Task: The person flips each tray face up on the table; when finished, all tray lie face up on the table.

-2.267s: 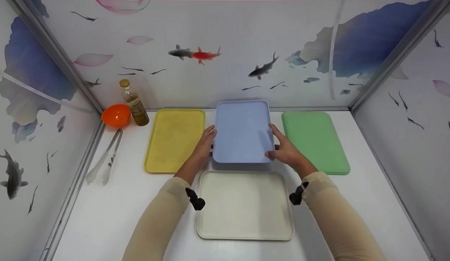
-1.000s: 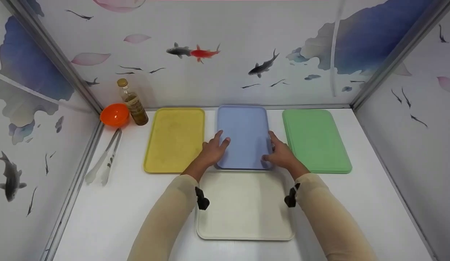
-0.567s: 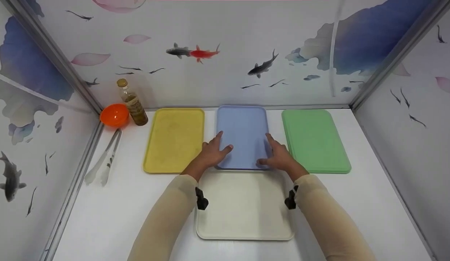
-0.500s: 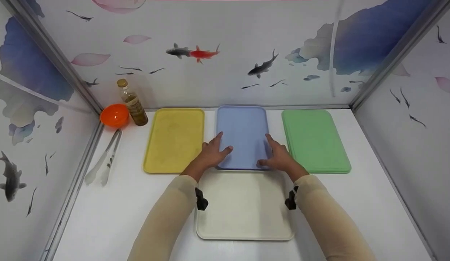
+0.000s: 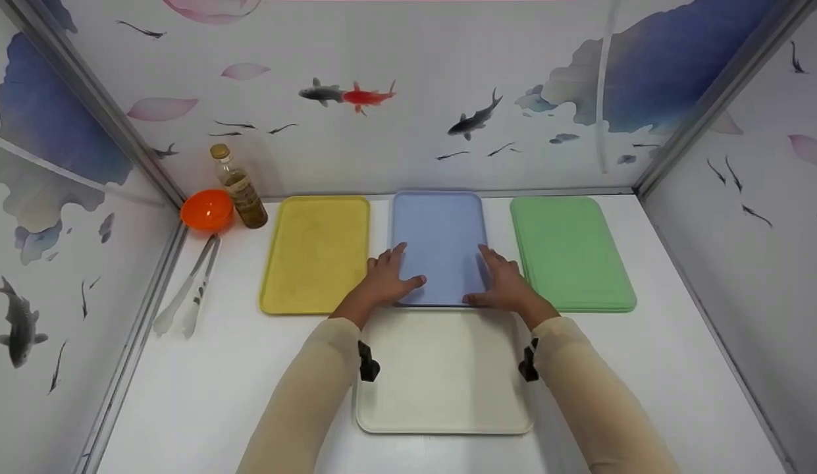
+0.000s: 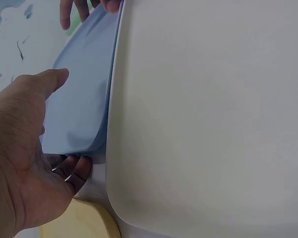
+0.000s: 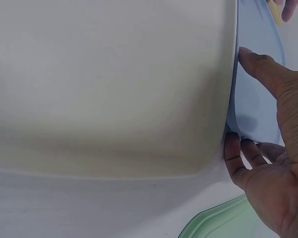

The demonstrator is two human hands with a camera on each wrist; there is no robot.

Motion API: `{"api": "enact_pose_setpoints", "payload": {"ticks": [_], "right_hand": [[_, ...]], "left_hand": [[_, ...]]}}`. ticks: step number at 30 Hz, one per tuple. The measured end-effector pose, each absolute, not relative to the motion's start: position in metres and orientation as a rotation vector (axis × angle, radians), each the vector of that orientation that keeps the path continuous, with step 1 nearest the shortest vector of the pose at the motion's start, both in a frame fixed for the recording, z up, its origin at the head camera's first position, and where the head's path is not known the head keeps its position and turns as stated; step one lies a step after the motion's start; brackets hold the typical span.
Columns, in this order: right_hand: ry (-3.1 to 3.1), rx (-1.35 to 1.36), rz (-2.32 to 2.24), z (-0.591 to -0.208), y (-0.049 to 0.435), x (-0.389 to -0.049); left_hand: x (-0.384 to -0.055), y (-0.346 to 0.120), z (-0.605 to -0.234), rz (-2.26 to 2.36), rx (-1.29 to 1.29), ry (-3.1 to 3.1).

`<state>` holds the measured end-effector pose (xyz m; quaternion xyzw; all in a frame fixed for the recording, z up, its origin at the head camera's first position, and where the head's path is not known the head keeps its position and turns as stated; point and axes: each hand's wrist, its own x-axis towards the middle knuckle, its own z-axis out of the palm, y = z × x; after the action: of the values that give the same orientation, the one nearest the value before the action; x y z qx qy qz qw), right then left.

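A light blue tray [image 5: 441,237] lies at the back of the table, between a yellow tray [image 5: 316,253] and a green tray [image 5: 573,253]. My left hand [image 5: 385,280] has its fingertips at the blue tray's left side, with the thumb [image 6: 54,80] apart above its surface. At the right side, my right hand [image 5: 507,283] touches the edge with bent, loose fingers [image 7: 233,153]. Its thumb [image 7: 258,62] reaches over the near rim; whether it touches is hard to tell. Right in front lies an off-white tray [image 5: 444,368], its far rim next to the blue one.
At the back left stand an orange bowl [image 5: 207,210] and a bottle [image 5: 242,194] with a yellow cap. Tongs [image 5: 194,283] lie in front of the bowl. Printed wall panels [image 5: 408,151] enclose the white table [image 5: 204,395] at the back and both sides.
Both hands held the blue tray raised at first. It has come down onto the table behind the off-white tray. The hands' grip has loosened, and both have since slid slightly nearer.
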<state>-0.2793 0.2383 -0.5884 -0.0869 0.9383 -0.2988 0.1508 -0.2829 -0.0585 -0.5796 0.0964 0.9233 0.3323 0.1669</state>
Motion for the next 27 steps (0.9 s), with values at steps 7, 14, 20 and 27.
{"api": "enact_pose_setpoints", "payload": {"ticks": [7,14,20,27], "right_hand": [[2.702,-0.254,-0.856,-0.588,0.239,-0.277],[2.721,-0.265,-0.856,-0.588,0.239,-0.274],[2.717,-0.261,-0.874,-0.588,0.238,-0.270],[2.748,-0.342,-0.823,-0.585,0.241,-0.268]], "left_hand": [[-0.284,-0.059,-0.582,0.958,0.262,2.611],[-0.284,-0.057,-0.584,0.922,0.236,2.620],[-0.284,-0.057,-0.582,0.970,0.212,2.610],[-0.298,-0.061,-0.600,1.133,0.140,2.584]]}}
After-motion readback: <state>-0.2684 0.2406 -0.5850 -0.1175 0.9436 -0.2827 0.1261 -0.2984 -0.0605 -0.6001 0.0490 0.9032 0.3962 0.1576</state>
